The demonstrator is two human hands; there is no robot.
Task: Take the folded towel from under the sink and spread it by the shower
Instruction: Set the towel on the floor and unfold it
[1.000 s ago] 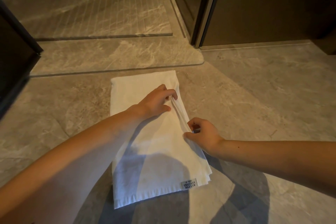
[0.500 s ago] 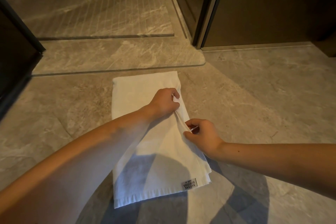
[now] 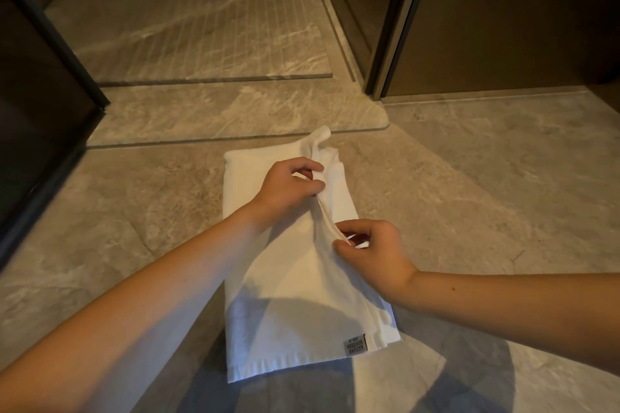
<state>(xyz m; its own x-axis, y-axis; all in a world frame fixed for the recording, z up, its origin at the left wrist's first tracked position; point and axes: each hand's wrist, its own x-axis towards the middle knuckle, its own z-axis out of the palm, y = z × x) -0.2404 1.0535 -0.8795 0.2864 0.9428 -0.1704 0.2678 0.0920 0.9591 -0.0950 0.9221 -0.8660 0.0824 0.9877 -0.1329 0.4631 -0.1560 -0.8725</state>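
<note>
A white folded towel (image 3: 288, 305) lies on the grey stone floor just in front of the raised shower step (image 3: 235, 117). A small dark label sits at its near right corner. My left hand (image 3: 285, 188) pinches the top layer's right edge near the far end, and that edge is lifted into a ridge with the far corner raised. My right hand (image 3: 372, 251) pinches the same edge closer to me. Lower layers of the towel still lie flat under the lifted one.
The ribbed shower floor (image 3: 201, 27) lies beyond the step. A dark metal frame post (image 3: 396, 27) and a brown panel stand at the right back. A dark glass panel (image 3: 40, 104) stands on the left. Bare floor surrounds the towel.
Both hands closed on the top layer's right edge and lifted it. The far right corner has risen off the stack and the fold has started to open leftward.
</note>
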